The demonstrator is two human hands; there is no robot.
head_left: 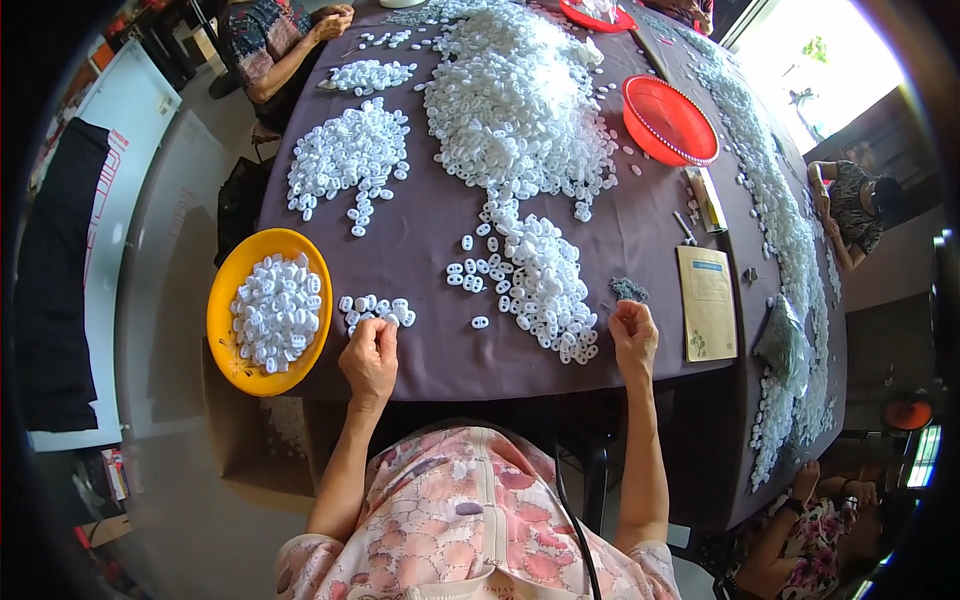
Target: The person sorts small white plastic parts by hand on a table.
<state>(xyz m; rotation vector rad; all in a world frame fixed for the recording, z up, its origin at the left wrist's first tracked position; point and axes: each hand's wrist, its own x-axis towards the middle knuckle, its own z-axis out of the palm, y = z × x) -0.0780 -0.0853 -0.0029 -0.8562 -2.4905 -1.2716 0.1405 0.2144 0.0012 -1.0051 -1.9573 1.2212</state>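
Note:
My left hand (371,358) is closed at the table's near edge, fingertips against a small cluster of white oval plastic pieces (370,304) with two dark holes each. Whether a piece is pinched in it, I cannot make out. To the right, my right hand (635,338) is also closed, thumb and fingers together, just below a little heap of tiny dark grey parts (628,289). Anything in its grip is too small to see. Between the hands a larger pile of the white pieces (550,290) spreads out, with a few lying loose at its left.
A yellow bowl (222,335) of white pieces stands at the left edge. Farther off lie a big white heap (520,110), a red basket (690,140) and a brown envelope (708,310). Several people sit around the cloth-covered table; a cardboard box (235,455) is below left.

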